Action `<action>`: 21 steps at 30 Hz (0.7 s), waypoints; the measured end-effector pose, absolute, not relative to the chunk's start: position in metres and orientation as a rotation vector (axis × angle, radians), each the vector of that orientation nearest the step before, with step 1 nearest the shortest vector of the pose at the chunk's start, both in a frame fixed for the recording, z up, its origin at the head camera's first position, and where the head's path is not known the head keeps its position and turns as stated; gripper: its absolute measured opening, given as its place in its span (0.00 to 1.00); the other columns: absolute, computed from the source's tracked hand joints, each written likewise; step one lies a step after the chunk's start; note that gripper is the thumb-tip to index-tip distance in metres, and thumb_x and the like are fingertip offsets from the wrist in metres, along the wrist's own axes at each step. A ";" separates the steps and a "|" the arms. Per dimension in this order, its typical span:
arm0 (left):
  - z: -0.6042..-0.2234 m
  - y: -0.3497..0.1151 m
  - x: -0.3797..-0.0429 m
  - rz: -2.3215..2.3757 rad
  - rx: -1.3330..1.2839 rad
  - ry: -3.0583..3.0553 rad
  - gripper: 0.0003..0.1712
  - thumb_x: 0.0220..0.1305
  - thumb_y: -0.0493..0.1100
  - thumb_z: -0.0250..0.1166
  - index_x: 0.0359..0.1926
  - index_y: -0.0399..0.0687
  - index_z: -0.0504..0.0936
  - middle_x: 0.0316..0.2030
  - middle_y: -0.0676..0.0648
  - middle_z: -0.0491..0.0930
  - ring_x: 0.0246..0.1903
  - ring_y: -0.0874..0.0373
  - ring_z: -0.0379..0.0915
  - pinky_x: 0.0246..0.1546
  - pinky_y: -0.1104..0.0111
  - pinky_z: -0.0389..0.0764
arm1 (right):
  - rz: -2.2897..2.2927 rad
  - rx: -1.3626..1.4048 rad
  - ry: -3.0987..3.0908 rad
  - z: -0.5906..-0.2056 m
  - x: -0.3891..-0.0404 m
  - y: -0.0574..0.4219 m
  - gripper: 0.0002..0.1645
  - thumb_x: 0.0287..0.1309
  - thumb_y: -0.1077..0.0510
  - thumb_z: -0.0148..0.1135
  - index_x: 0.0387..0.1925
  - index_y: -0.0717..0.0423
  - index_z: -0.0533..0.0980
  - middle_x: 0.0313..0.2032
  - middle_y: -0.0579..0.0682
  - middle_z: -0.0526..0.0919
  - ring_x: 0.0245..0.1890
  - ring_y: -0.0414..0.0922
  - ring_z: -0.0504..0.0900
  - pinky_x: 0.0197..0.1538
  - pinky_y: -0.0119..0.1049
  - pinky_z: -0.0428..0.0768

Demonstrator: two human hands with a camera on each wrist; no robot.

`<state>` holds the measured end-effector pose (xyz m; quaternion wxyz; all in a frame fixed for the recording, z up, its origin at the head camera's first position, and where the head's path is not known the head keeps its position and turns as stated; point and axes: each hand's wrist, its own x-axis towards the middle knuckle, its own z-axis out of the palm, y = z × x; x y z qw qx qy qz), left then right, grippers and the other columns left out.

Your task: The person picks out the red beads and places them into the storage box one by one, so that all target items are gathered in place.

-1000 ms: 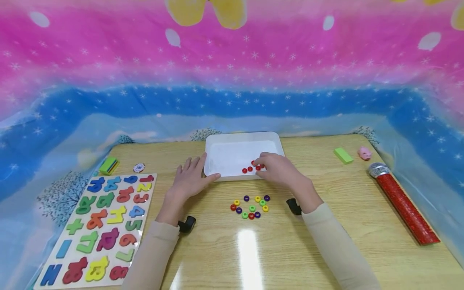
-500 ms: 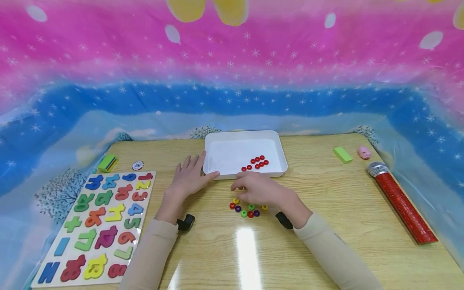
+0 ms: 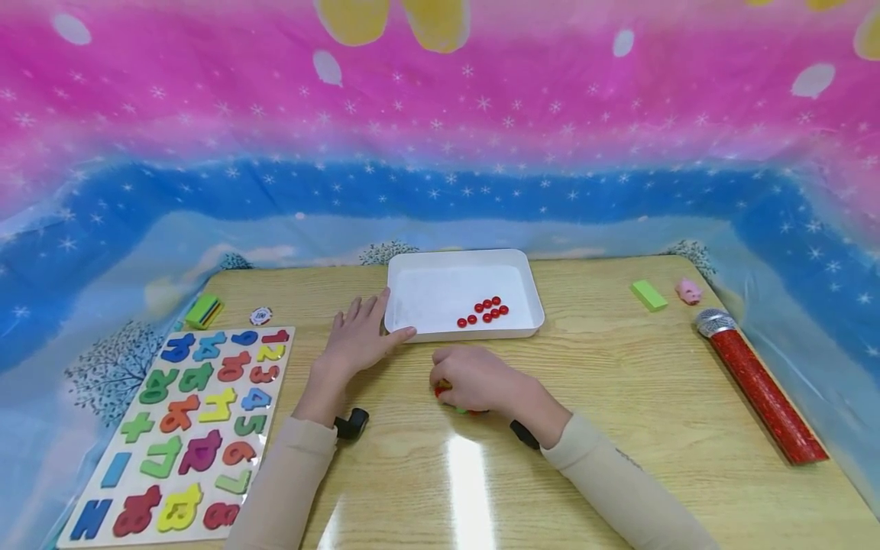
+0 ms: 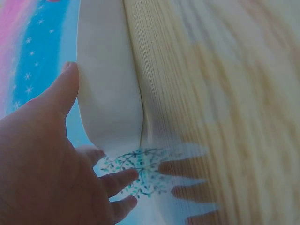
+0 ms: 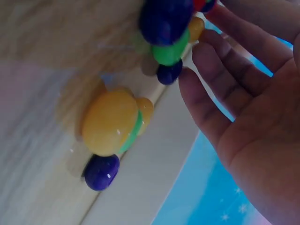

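Observation:
My left hand (image 3: pixel 359 340) lies with fingers spread at the near left corner of a white tray (image 3: pixel 440 286); in the left wrist view its thumb touches the tray wall (image 4: pixel 110 75). Several red beads (image 3: pixel 487 304) lie in the tray's near right part. In front of the tray, my right hand (image 3: pixel 477 378) is over a group of loose beads, its thumb and index finger closed at a red bead (image 3: pixel 439 392). The right wrist view has this red bead (image 5: pixel 206 5) at the top edge, with purple (image 5: pixel 102 172), yellow (image 5: pixel 110 123) and green beads (image 5: pixel 171 49) near the fingers.
A number puzzle board (image 3: pixel 199 428) lies at the left, with a poker chip (image 3: pixel 260 315) and stacked colored blocks (image 3: pixel 204 312) behind it. At the right are a green block (image 3: pixel 649 296), a pink pig figure (image 3: pixel 688 291) and a red microphone (image 3: pixel 763 386).
My right hand has moved from the tray back toward me and left, down to the loose beads, which it now mostly covers. The left hand has stayed at the tray corner.

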<state>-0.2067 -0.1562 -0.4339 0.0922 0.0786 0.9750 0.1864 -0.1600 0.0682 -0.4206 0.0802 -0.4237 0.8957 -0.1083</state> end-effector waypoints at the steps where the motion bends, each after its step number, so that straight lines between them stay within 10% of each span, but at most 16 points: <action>1: -0.434 -0.156 -0.207 0.550 0.235 2.897 0.55 0.51 0.82 0.41 0.72 0.66 0.32 0.73 0.44 0.43 0.73 0.42 0.31 0.68 0.40 0.37 | -0.319 -1.269 2.683 -0.421 -0.160 0.068 0.03 0.54 0.53 0.64 0.31 0.42 0.83 0.27 0.37 0.72 0.25 0.34 0.69 0.28 0.26 0.68; 21: -0.432 -0.155 -0.205 0.548 0.234 2.897 0.55 0.51 0.81 0.42 0.73 0.64 0.34 0.73 0.43 0.44 0.73 0.41 0.32 0.68 0.40 0.38 | -0.245 -1.241 2.789 -0.431 -0.163 0.065 0.02 0.52 0.51 0.65 0.28 0.42 0.82 0.25 0.37 0.68 0.22 0.34 0.67 0.22 0.25 0.64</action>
